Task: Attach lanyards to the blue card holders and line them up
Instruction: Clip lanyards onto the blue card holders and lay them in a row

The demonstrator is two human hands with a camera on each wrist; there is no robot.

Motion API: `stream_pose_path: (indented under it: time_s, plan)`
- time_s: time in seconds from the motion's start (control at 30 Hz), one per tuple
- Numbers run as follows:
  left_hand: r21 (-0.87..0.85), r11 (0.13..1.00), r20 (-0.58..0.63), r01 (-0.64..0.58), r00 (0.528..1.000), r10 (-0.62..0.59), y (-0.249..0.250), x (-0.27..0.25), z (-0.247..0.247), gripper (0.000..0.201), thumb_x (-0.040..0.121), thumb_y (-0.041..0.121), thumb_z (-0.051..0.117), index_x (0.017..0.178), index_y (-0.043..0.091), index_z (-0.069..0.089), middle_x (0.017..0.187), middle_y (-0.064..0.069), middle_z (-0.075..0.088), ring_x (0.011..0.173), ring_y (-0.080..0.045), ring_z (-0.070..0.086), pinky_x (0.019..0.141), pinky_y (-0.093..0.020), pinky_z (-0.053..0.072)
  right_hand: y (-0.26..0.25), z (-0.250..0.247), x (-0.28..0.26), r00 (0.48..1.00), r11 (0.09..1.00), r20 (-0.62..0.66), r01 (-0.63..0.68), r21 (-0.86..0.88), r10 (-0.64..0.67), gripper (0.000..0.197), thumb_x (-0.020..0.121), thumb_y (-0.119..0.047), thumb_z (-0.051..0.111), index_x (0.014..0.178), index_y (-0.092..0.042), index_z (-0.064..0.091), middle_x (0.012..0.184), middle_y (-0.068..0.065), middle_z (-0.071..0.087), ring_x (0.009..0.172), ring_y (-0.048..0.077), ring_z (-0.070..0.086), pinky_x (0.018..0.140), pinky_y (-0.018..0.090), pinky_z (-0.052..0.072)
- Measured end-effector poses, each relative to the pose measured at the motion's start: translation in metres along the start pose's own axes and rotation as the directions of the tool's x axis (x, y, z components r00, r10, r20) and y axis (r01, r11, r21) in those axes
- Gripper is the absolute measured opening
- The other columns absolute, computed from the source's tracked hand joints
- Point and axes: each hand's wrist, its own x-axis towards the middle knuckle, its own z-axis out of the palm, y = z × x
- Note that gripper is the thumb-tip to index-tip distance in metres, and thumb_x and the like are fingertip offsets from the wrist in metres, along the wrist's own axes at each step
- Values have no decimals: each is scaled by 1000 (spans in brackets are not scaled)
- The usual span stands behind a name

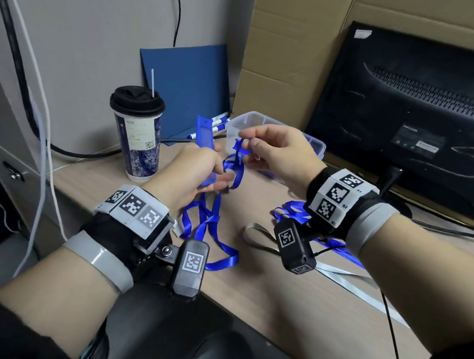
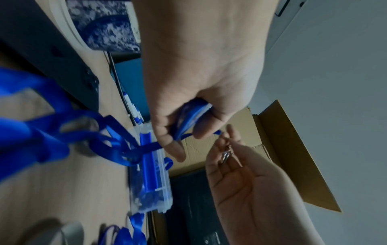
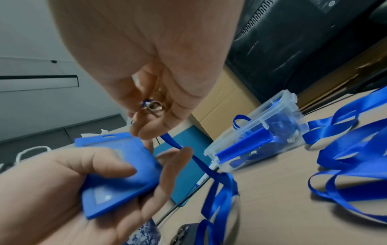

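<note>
The left hand (image 1: 192, 171) grips a blue card holder (image 1: 206, 138) by its lower end, fingers and thumb curled round it, so the holder stands nearly upright just left of centre in the head view, its long axis running up and slightly left and its slotted top edge uppermost. The right hand (image 1: 278, 151) sits just to the right of it at about the same height, thumb and fingertips pinching the small metal clip (image 3: 154, 107) at the end of a blue lanyard (image 1: 233, 164). In the right wrist view the clip shows near the middle of the frame, with the holder's slot (image 3: 108, 136) below and to its left, close but not touching. As I read it, the clip has to travel left to reach that slot, so the right hand does the travelling while the left steadies the holder. The holder is flat, rigid-looking blue plastic with a pale window in its face. The lanyard's ribbon hangs in loops from between the hands down to the desk (image 1: 276, 288) in the lower middle of the head view. More blue lanyards (image 3: 345, 165) lie loose at the right of the wrist view, beside a clear plastic box (image 1: 254, 124) holding further blue pieces.
</note>
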Motion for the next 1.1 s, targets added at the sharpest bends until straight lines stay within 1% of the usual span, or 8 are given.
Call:
stream_pose_path:
  time_s: [0.1, 0.23, 0.5, 0.6, 0.8, 0.9, 0.97, 1.1]
  plan:
    - [-134, 989, 128, -64, 988, 82, 4, -9, 14, 57, 80, -19, 38, 130, 1, 55, 125, -19, 69, 98, -42, 77, 88, -49, 58, -15, -5, -16, 996, 994, -45, 86, 70, -83, 21, 100, 4, 56, 114, -5, 69, 85, 3, 70, 70, 19, 66, 75, 34, 61]
    - [-137, 989, 140, -63, 987, 82, 8, -19, 35, 49, 82, -21, 39, 118, 4, 60, 102, -22, 68, 94, -31, 73, 92, -45, 62, -28, -23, -40, 958, 969, -176, 241, 54, -228, 40, 91, 11, 66, 129, -1, 63, 105, 14, 70, 85, 19, 75, 88, 35, 62]
    - [115, 981, 59, -154, 987, 148, 7, -35, 69, 43, 79, -12, 50, 97, 26, 59, 83, -6, 54, 63, -19, 47, 53, -21, 37, -45, -78, -77, 815, 903, -391, 405, -145, -428, 68, 84, 22, 41, 143, -12, 48, 137, 12, 60, 125, 13, 65, 112, 38, 48]
    - [176, 973, 86, -148, 987, 134, 6, -38, 85, 43, 77, -9, 53, 105, 22, 62, 88, -9, 58, 66, -22, 50, 52, -22, 36, -50, -99, -95, 711, 865, -493, 436, -250, -501, 50, 92, 13, 51, 139, -2, 57, 126, 10, 70, 120, 13, 68, 108, 36, 52]
    - [316, 944, 5, -98, 995, 102, -2, -48, 120, 48, 85, -2, 58, 132, 7, 61, 99, -21, 66, 71, -26, 52, 66, -30, 42, -58, -138, -139, 511, 823, -648, 408, -396, -565, 30, 97, -21, 67, 125, -13, 71, 112, -2, 77, 104, 11, 73, 98, 41, 57]
    - [209, 972, 199, -103, 978, 60, -1, -76, 146, 43, 82, -14, 52, 118, 7, 63, 94, -17, 65, 80, -30, 64, 73, -35, 50, -68, -159, -163, 434, 810, -685, 352, -469, -586, 29, 98, -27, 66, 122, -14, 75, 101, -4, 79, 95, 11, 75, 91, 41, 59]
    - [88, 995, 431, -34, 902, -7, 1, -107, 160, 39, 83, -18, 43, 109, 6, 60, 109, -24, 74, 95, -34, 75, 80, -36, 61, -78, -173, -186, 355, 786, -702, 311, -535, -618, 27, 98, -28, 66, 118, -15, 77, 93, -7, 78, 88, 11, 76, 87, 40, 61]
    - [113, 985, 806, 129, 568, -167, -6, -158, 186, 36, 88, -17, 32, 110, 7, 51, 120, -34, 70, 107, -46, 72, 99, -47, 58, -84, -202, -242, 230, 694, -666, 69, -716, -710, 30, 97, -42, 63, 113, -23, 79, 89, -10, 78, 83, 18, 74, 81, 37, 58]
